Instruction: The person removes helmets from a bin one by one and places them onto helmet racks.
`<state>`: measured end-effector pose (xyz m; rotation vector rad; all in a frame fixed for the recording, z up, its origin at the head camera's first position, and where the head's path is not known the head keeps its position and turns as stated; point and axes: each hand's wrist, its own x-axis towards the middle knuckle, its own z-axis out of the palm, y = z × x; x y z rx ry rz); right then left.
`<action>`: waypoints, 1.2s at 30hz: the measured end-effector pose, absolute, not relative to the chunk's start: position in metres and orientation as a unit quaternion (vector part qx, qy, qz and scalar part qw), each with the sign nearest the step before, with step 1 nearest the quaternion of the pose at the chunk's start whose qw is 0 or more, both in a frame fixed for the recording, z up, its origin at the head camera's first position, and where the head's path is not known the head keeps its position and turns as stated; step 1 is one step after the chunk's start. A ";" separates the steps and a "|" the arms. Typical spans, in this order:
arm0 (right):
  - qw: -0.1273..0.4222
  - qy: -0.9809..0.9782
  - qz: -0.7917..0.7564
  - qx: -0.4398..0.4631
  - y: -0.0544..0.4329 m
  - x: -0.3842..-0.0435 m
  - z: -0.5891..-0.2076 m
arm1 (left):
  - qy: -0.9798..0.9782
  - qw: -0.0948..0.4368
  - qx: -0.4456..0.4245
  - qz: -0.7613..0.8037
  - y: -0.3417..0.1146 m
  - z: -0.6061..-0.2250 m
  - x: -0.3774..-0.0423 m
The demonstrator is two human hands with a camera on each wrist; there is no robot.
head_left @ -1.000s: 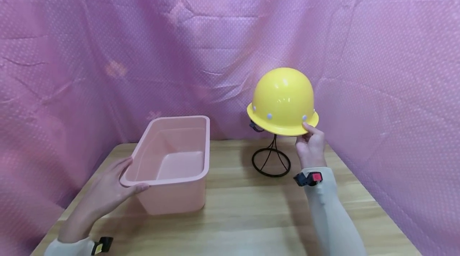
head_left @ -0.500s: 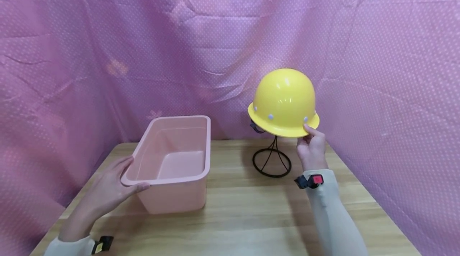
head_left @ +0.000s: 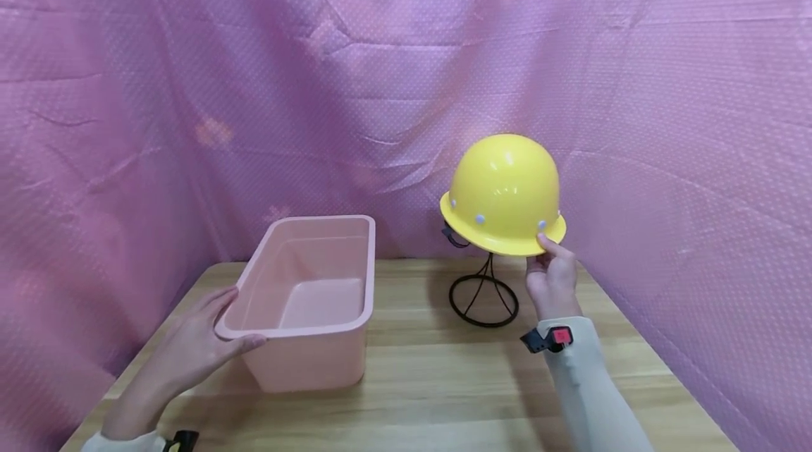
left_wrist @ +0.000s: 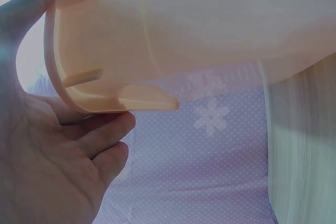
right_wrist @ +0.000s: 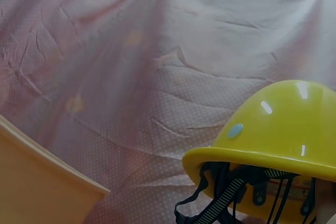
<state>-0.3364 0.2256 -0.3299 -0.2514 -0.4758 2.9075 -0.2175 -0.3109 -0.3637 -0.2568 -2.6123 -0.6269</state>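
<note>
A yellow hard hat [head_left: 505,191] sits over a black wire stand [head_left: 484,300]. At the hat's near right side, my right hand [head_left: 553,281] pinches the brim, thumb on top and fingers underneath. In the right wrist view, black straps [right_wrist: 223,198] show below the hard hat's brim, while most of that hand is out of frame. To the left is a pink plastic bin [head_left: 311,360] with nothing in it. My left hand [head_left: 190,346] holds its near left corner, thumb along the front rim and fingers at the left side. Curled fingers [left_wrist: 107,135] touch the rim in the left wrist view.
Bin and stand are on a light wood table [head_left: 431,374], with a gap between them. A pink dotted cloth [head_left: 406,85] hangs behind the table and along both sides.
The whole head view has shifted slightly, so everything appears lower now. Both hands keep their holds, and the hard hat and bin show no clear movement on the table.
</note>
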 end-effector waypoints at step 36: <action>0.122 -0.184 0.970 -0.104 0.224 -0.328 -0.335 | -0.939 0.246 -0.121 -0.209 -0.312 -0.358 -0.216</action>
